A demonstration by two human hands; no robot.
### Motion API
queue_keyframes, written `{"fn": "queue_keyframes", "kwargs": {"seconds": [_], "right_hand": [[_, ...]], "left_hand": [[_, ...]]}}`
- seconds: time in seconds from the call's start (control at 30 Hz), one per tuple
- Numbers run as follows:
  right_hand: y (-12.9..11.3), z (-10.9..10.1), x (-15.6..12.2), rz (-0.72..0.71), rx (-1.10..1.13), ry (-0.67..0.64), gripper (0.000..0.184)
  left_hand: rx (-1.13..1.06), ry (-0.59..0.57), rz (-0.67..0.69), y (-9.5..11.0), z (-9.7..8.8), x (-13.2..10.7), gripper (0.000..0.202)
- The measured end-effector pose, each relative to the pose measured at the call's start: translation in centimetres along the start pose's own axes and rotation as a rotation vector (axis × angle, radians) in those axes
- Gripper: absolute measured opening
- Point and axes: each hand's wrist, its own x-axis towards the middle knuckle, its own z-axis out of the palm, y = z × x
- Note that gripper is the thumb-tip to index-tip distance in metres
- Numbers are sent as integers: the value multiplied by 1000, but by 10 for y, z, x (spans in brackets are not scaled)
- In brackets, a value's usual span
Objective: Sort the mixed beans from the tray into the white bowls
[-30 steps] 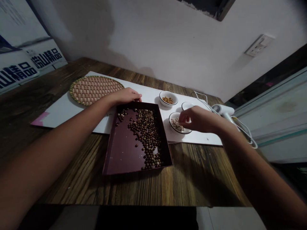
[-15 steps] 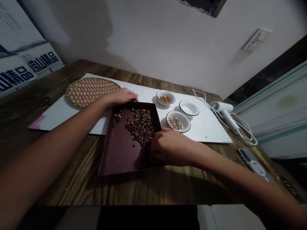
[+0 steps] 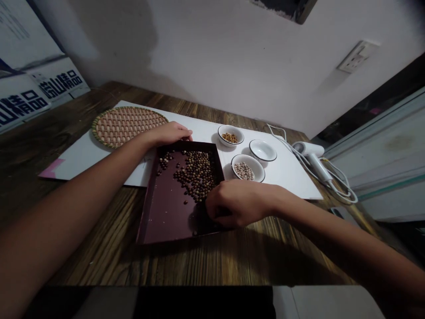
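Note:
A maroon shallow box tray (image 3: 166, 212) holds many small round brown beads (image 3: 199, 170), heaped mostly along its right side, with a few scattered at the left. My left hand (image 3: 171, 133) grips the tray's far rim, fingers closed over the edge. Inside the right part of the tray, my right hand (image 3: 229, 204) is curled with its fingertips down among the beads; whatever they pinch is hidden. Just beyond it stands a white bowl (image 3: 260, 175) of pale beads. Behind are a bowl (image 3: 222, 139) of golden-brown beads and an empty white bowl (image 3: 264, 153).
A round woven mat (image 3: 129, 124) lies at the left on a white board (image 3: 199, 128). To the right are a white hair dryer (image 3: 314, 157) with its cord and a phone partly covered by my forearm. Printed boxes (image 3: 40, 95) stand at the back left.
My right hand has shifted slightly left and its forearm now covers more of the phone. A bead shows near the tray's front edge. My left hand stays at the rim.

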Motion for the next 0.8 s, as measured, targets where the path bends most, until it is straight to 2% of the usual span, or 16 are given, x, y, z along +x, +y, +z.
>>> {"fn": "queue_keyframes", "kwargs": {"seconds": [0.07, 0.27, 0.53, 0.67, 0.8], "right_hand": [[4, 0, 1, -2, 28, -71, 11], [1, 4, 10, 2, -102, -119, 12], [-6, 2, 19, -77, -360, -195, 19], [-7, 2, 26, -148, -449, -272, 19], [-11, -5, 36, -163, -508, -355, 15]], "left_hand": [[-5, 1, 1, -2, 0, 1, 35], [-1, 5, -1, -3, 1, 2, 36], [-8, 22, 9, 2, 0, -2, 38], [-43, 17, 14, 1, 1, -2, 38], [-52, 10, 30, 0, 1, -2, 36]]}}
